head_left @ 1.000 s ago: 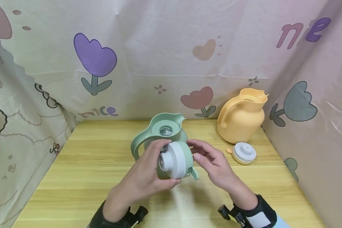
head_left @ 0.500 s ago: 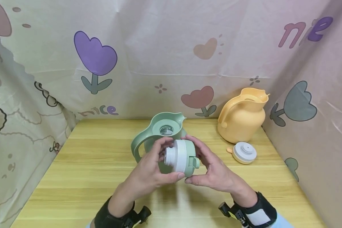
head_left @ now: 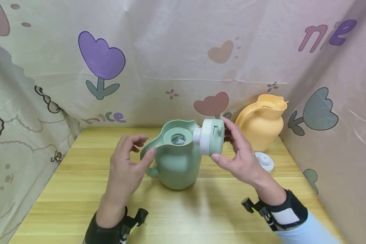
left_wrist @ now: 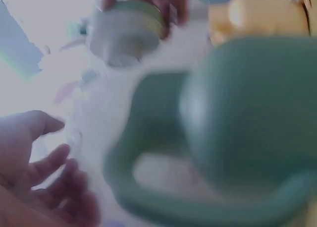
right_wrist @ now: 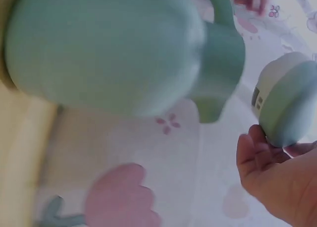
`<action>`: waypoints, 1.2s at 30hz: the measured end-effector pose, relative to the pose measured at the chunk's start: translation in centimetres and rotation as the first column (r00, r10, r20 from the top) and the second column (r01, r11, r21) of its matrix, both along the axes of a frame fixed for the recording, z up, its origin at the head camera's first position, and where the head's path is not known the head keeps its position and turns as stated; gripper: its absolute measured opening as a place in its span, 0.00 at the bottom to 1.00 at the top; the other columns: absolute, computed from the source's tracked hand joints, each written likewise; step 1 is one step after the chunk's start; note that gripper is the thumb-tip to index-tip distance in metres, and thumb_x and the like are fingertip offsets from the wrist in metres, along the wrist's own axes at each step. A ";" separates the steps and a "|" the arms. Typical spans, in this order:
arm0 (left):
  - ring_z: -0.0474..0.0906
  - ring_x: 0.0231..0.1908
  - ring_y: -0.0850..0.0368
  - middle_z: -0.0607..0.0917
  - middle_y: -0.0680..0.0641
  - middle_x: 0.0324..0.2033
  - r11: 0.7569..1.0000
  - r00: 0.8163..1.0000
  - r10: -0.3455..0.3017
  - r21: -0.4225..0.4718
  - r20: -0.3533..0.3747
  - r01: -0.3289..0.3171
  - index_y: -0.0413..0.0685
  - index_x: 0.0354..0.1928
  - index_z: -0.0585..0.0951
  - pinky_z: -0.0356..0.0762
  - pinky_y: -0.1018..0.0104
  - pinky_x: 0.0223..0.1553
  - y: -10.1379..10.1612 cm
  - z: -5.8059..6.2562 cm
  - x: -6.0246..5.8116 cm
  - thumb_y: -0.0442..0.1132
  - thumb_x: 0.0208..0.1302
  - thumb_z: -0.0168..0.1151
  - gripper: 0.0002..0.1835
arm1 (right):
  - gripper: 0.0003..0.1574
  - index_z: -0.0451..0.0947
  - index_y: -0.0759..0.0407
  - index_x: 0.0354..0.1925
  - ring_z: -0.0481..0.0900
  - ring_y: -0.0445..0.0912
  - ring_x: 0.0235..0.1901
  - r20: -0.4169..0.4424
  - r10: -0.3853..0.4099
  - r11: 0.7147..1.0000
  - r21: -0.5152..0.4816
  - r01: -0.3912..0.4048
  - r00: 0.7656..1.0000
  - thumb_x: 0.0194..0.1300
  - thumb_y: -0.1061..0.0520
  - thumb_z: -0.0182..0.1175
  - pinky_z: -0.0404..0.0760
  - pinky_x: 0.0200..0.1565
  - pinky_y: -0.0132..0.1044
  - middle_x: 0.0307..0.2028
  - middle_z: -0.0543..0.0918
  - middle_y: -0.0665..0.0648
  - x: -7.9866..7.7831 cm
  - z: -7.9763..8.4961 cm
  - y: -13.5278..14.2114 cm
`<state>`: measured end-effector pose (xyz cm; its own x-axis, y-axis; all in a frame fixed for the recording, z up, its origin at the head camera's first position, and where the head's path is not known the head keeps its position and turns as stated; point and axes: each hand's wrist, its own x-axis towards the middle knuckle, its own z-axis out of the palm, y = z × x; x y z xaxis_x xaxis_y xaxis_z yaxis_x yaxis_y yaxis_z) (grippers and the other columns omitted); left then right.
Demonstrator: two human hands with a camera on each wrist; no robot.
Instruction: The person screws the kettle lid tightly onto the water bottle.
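Observation:
A green jug [head_left: 178, 166] stands upright on the wooden table, its round mouth uncovered and its handle to the left. My right hand [head_left: 241, 157] grips a green-and-white screw lid [head_left: 211, 137] by its green side, tipped so the threaded white neck points left, close to the jug's spout. In the right wrist view the same lid [right_wrist: 290, 100] sits between fingers and thumb. My left hand [head_left: 128, 166] holds nothing; its fingers are spread and loosely bent just left of the jug's handle. The left wrist view, blurred, shows that handle [left_wrist: 119, 177] beside the hand.
A yellow jug [head_left: 263, 127] stands at the back right of the table [head_left: 79, 189]. In front of it lies a white-topped lid [head_left: 264, 162], partly hidden behind my right hand. A patterned cloth [head_left: 158, 51] hangs behind the table and along both sides.
My left hand has come off the lid and moved left towards the jug's handle. The right hand has taken the lid up and to the right, uncovering the green jug's front.

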<state>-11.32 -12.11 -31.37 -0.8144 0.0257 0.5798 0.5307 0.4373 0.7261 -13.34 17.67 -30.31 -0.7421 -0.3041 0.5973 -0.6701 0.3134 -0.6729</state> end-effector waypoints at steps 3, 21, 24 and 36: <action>0.70 0.49 0.51 0.75 0.47 0.51 0.998 0.967 -0.052 -0.009 0.250 0.056 0.50 0.59 0.70 0.70 0.50 0.52 -0.9 -0.9 -1.6 0.53 0.59 0.68 0.31 | 0.55 0.55 0.46 0.72 0.71 0.48 0.47 -0.032 -0.049 0.995 0.087 0.052 0.998 0.49 0.60 0.69 0.74 0.46 0.42 0.53 0.73 0.55 -1.4 1.9 -0.3; 0.75 0.30 0.48 0.78 0.42 0.31 0.973 0.867 -0.222 0.162 0.447 0.166 0.54 0.47 0.80 0.75 0.58 0.30 -0.2 -3.6 -3.9 0.59 0.60 0.65 0.21 | 0.51 0.65 0.51 0.68 0.68 0.48 0.48 -0.114 -0.074 0.815 0.566 0.126 0.991 0.53 0.30 0.64 0.70 0.48 0.47 0.51 0.73 0.55 -6.4 4.0 -5.4; 0.74 0.26 0.49 0.77 0.43 0.25 0.971 0.867 -0.230 0.161 0.441 0.176 0.53 0.44 0.81 0.74 0.58 0.27 0.1 -3.7 -3.8 0.59 0.60 0.65 0.20 | 0.51 0.66 0.50 0.67 0.68 0.48 0.46 -0.133 -0.084 0.794 0.590 0.147 0.988 0.53 0.28 0.63 0.69 0.49 0.48 0.50 0.73 0.55 -6.3 3.7 -5.6; 0.77 0.34 0.50 0.82 0.44 0.32 0.979 0.897 -0.196 0.125 0.396 0.159 0.49 0.41 0.81 0.80 0.57 0.34 1.0 -3.8 -3.3 0.59 0.61 0.63 0.20 | 0.51 0.70 0.51 0.64 0.68 0.48 0.41 -0.222 -0.083 0.736 0.644 0.210 0.971 0.50 0.24 0.62 0.67 0.44 0.46 0.46 0.74 0.55 -6.2 3.4 -6.2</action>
<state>-14.66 -11.13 -35.16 -0.9655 0.1567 0.2081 0.2463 0.2884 0.9253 -19.59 11.51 -26.92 -0.7192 -0.5634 0.4065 -0.6589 0.7387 -0.1420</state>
